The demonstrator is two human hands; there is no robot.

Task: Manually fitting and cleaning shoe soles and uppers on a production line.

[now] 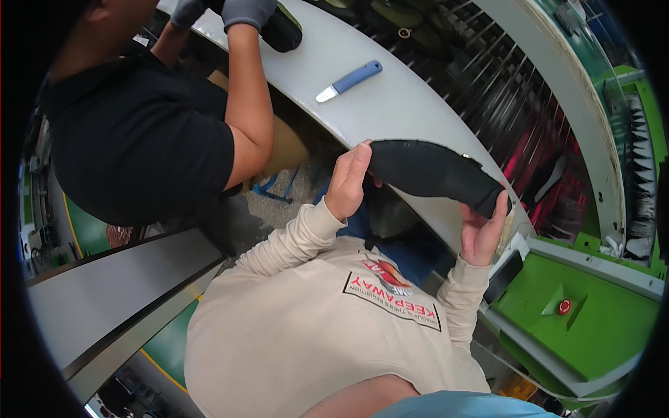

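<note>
A black shoe sole (432, 169) with a smooth dark face is held up between my two hands, over the white table's near edge. My left hand (347, 182) grips its left end, thumb up along the side. At the other end, my right hand (482, 230) is closed on the edge, with the thumb and fingers on either side. A small light-coloured bit shows on the sole's far edge; its underside is hidden. Beyond the sole, a knife-like tool (350, 81) with a blue handle and a short pale blade lies on the table.
The white curved table (300, 80) runs from upper left to right. Behind it is a metal-rod rack (481, 76) with dark pieces. A co-worker in grey gloves (249, 12) handles a dark shoe-shaped piece (282, 31) at left. A green machine panel (536, 285) with a red button stands at right.
</note>
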